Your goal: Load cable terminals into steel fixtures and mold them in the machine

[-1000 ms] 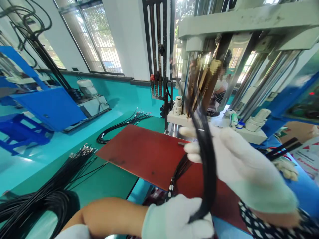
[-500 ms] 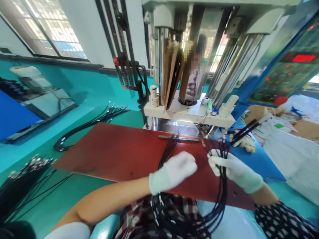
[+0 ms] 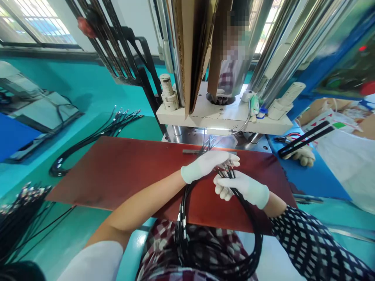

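Both my hands wear white gloves. My right hand [image 3: 241, 187] grips a bundle of thin black cables [image 3: 249, 218] just below their metal-tipped ends. From there the bundle hangs in a loop over my lap and rises on the left to the board. My left hand [image 3: 211, 164] is stretched out flat against the tips of that bundle, its palm side hidden. Behind it, the other cable ends [image 3: 208, 142] point towards the press. Beneath both hands lies a reddish-brown board [image 3: 137, 171], with a dark metal bar [image 3: 190, 152] along its far edge.
A press with a white plate [image 3: 199, 117] stands straight ahead. More black cables [image 3: 102, 134] lie at the back left, and a thick cable bundle [image 3: 23, 210] at the near left. On the right are a work glove [image 3: 304, 155] and two black strips [image 3: 307, 138].
My right hand has moved left with the cable bundle, bringing its ends to my left hand. My left hand has gone from curled to stretched out, and the view has tilted down.
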Available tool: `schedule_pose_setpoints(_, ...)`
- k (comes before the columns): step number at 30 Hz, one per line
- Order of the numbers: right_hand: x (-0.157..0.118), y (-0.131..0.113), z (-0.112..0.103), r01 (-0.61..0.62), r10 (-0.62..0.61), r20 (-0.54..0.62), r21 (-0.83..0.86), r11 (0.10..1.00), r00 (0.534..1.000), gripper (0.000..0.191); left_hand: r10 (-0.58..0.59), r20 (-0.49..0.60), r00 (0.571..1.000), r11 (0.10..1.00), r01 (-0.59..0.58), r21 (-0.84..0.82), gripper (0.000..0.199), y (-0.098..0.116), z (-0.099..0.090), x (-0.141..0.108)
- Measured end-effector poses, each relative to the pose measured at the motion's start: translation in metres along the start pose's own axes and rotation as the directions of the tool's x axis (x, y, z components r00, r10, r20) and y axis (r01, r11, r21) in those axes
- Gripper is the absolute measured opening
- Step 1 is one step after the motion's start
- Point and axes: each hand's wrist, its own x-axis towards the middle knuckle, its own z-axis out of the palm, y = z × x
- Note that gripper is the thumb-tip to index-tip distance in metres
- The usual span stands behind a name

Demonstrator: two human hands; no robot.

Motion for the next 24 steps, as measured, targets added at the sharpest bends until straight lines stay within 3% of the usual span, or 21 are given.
schedule_pose_setpoints(3, 0.004, -0.002, 0.002, 0.085, -0.085, -0.017, -0.011, 0.996, 0.996, 0.048, 0.023, -0.058, 0.998, 0.998, -0.019, 0.063, 0.054, 0.003, -0.012, -0.007)
schedule_pose_setpoints(5, 0.002, -0.002, 0.002, 0.167, -0.167, -0.011, 0.004, 0.986, 0.986, 0.046, 0.131, -0.217, 0.967, 0.928, -0.042, 0.371, 0.048, 0.008, -0.031, -0.018)
schedule_pose_setpoints(6, 0.001, -0.002, 0.002, 0.2, -0.2, -0.013, 0.012, 0.98, 0.98, 0.044, 0.201, -0.282, 0.938, 0.82, -0.004, 0.573, 0.042, 0.01, -0.042, -0.024)
schedule_pose_setpoints(8, -0.001, -0.002, 0.002, 0.225, -0.225, -0.011, -0.013, 0.974, 0.974, 0.037, 0.258, -0.316, 0.913, 0.482, 0.162, 0.861, 0.032, 0.013, -0.063, -0.036)
schedule_pose_setpoints(10, 0.0, -0.002, 0.003, 0.207, -0.209, -0.027, -0.053, 0.977, 0.978, 0.031, 0.149, -0.287, 0.946, 0.183, 0.259, 0.948, 0.039, 0.012, -0.076, -0.04)
schedule_pose_setpoints(12, 0.003, -0.003, 0.007, 0.174, -0.175, -0.058, -0.028, 0.984, 0.983, 0.031, 0.023, -0.271, 0.962, 0.036, 0.27, 0.962, 0.043, 0.008, -0.081, -0.037)
schedule_pose_setpoints(14, 0.005, -0.005, 0.012, 0.172, -0.168, -0.096, 0.038, 0.984, 0.981, 0.04, -0.015, -0.274, 0.962, -0.025, 0.273, 0.962, 0.034, 0.002, -0.079, -0.03)
schedule_pose_setpoints(17, 0.006, -0.008, 0.015, 0.202, -0.194, -0.108, 0.075, 0.976, 0.975, 0.048, -0.003, -0.267, 0.964, -0.035, 0.267, 0.963, 0.027, -0.002, -0.075, -0.03)
schedule_pose_setpoints(20, 0.005, -0.007, 0.012, 0.136, -0.127, -0.084, 0.113, 0.984, 0.988, 0.048, 0.004, -0.293, 0.956, -0.043, 0.293, 0.955, 0.025, 0.001, -0.074, -0.054)
schedule_pose_setpoints(24, 0.008, -0.005, 0.008, 0.056, -0.051, -0.043, 0.138, 0.989, 0.998, 0.049, 0.009, -0.432, 0.902, -0.167, 0.427, 0.889, 0.022, 0.009, -0.069, -0.088)
